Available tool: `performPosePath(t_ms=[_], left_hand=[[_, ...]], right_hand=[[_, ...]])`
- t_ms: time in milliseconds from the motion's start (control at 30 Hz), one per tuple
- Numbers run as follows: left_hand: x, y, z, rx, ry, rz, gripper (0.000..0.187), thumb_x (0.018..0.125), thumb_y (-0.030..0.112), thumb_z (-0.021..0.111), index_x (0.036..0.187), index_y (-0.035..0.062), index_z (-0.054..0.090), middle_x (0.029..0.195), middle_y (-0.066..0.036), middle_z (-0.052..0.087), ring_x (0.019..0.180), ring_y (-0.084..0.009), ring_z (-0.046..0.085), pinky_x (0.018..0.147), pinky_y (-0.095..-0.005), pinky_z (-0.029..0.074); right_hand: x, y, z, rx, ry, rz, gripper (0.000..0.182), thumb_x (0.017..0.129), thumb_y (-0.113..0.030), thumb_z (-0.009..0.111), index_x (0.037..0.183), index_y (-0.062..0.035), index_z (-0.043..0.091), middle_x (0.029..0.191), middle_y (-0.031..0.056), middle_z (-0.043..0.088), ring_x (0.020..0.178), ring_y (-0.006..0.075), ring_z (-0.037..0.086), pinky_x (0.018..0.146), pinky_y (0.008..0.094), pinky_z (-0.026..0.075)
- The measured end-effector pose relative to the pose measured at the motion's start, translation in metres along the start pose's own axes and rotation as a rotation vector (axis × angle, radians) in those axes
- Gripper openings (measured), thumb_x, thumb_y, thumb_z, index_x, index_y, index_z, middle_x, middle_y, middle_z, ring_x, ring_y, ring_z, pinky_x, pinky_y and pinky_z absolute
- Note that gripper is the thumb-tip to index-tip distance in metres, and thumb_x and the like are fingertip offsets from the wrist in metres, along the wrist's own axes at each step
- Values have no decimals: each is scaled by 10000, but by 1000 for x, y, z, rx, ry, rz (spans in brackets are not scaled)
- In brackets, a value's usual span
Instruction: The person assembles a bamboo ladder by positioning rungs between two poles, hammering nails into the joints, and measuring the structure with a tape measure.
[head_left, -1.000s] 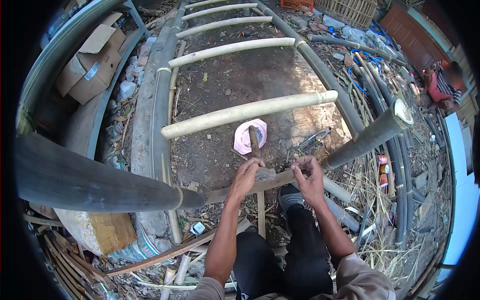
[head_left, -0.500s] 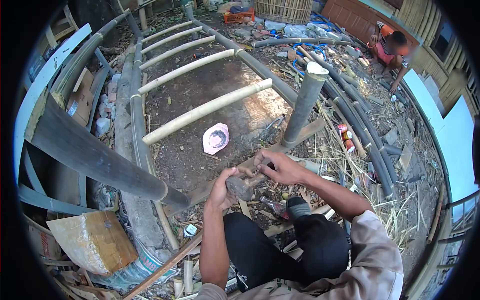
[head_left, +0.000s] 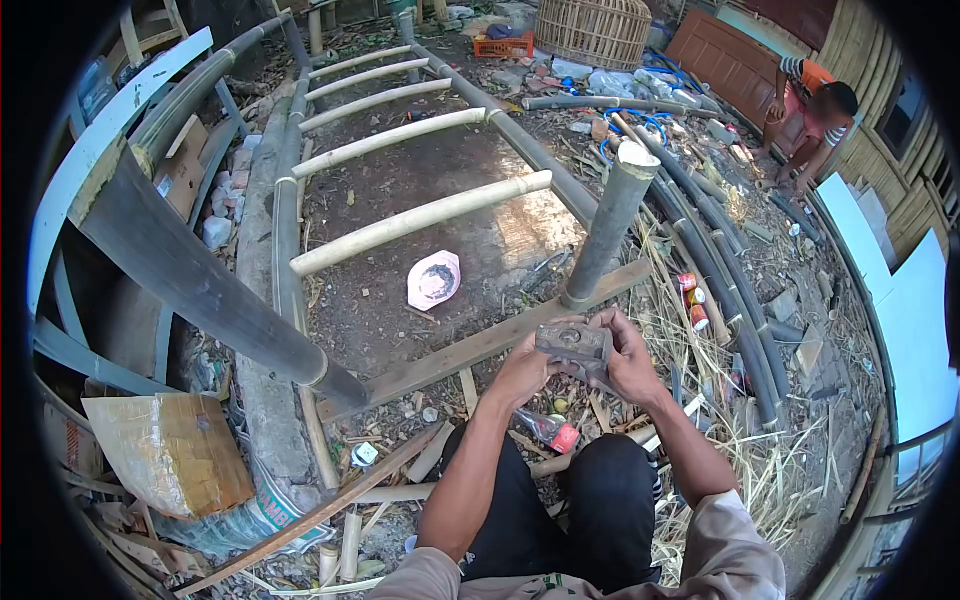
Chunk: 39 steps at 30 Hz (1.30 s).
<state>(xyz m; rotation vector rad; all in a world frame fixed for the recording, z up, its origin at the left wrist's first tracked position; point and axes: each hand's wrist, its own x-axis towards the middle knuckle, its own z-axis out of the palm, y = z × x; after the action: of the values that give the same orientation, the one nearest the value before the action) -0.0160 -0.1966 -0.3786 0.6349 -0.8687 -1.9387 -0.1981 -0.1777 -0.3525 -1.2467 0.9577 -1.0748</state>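
Grey block point(head_left: 574, 343), between both hands point(head_left: 522, 374) point(head_left: 636, 366), held at its ends

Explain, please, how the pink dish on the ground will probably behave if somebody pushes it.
The pink dish would probably slide rather than roll, since it lies low and wide. Its dark contents might spill if it tilts, because its top is open.

The left hand point(head_left: 522, 374) and right hand point(head_left: 634, 366) were bare below a short-sleeved beige shirt point(head_left: 738, 555) with green print point(head_left: 552, 581); the trousers point(head_left: 612, 510) were black.
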Motion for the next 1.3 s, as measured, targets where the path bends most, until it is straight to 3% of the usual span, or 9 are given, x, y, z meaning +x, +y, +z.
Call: performPosePath(t_ms=[133, 333, 400, 633, 767, 833, 1033, 1100, 1300], left_hand=[[18, -37, 2, 18, 31, 124, 220, 1001, 43, 558, 1210, 16, 622, 1128, -56, 683, 930, -115, 657, 822, -308, 566], [20, -52, -11, -71, 88, 69, 271, 974, -42, 460, 1197, 2, 607, 1123, -96, 673, 928, -180, 669, 791, -356, 574], [22, -49, -15, -42, 191, 164, 212, 969, -6, 548, 1151, 0, 657, 1047, -61, 698, 879, -118, 654, 792, -296, 561], [61, 45, -50, 499, 484, 378, 274, 1002, 137, 595, 1213, -11, 689, 1033, -87, 722, 912, -137, 666, 835, -300, 552], [121, 105, -50, 784, 432, 531, 269, 975, 134, 626, 1189, -11, 700, 1024, -111, 745, 932, -163, 693, 844, -300, 546], [154, 130, -41, 876, 416, 575, 254, 958, 127, 638, 1171, 10, 712, 1014, -117, 755, 938, -171, 704, 856, -306, 544], [252, 151, -49, 1066, 367, 488, 235, 920, 161, 676, 1116, 44, 731, 993, -114, 768, 937, -178, 720, 831, -325, 534], [274, 149, -54, 1111, 351, 458, 245, 913, 193, 687, 1100, 42, 738, 997, -107, 764, 932, -179, 715, 824, -324, 527], [319, 133, -74, 1150, 240, 453, 219, 882, 198, 719, 1020, 34, 765, 954, -114, 744, 834, -209, 686, 790, -335, 522]], right_hand=[[3, 15, 0, 170, 107, -27, 152, 1019, -57, 502, 1151, -42, 428, 1017, 117, 607, 642, 138, 632, 471, 277, 544], [8, 28, 4, 152, 141, -3, 305, 986, 19, 520, 1279, -32, 454, 991, 106, 663, 643, 183, 673, 468, 277, 543], [6, 27, 9, 81, 191, -34, 182, 1020, -89, 528, 1181, -27, 468, 983, 112, 641, 605, 153, 635, 475, 277, 532], [-55, 38, -25, -101, 260, 163, 440, 1081, -395, 425, 951, -17, 608, 655, 10, 521, 516, 86, 501, 473, 251, 398], [-88, 49, -57, -30, 518, 349, 382, 1072, -396, 468, 965, -55, 601, 640, -53, 397, 522, 45, 347, 467, 227, 315], [-93, 70, -102, -65, 620, 362, 291, 1043, -381, 546, 950, -106, 561, 666, -76, 421, 551, 27, 378, 463, 216, 308], [-27, 29, -192, -392, 807, 224, 241, 1045, -320, 557, 948, -100, 541, 670, -59, 436, 528, 29, 361, 448, 220, 301], [11, 3, -209, -484, 749, 191, 283, 1022, -327, 584, 1114, -62, 615, 721, -56, 477, 596, 32, 430, 485, 228, 345], [130, -23, -228, -395, 500, 142, 230, 1026, -293, 604, 1089, -72, 587, 723, -53, 472, 583, 28, 419, 493, 198, 327]])
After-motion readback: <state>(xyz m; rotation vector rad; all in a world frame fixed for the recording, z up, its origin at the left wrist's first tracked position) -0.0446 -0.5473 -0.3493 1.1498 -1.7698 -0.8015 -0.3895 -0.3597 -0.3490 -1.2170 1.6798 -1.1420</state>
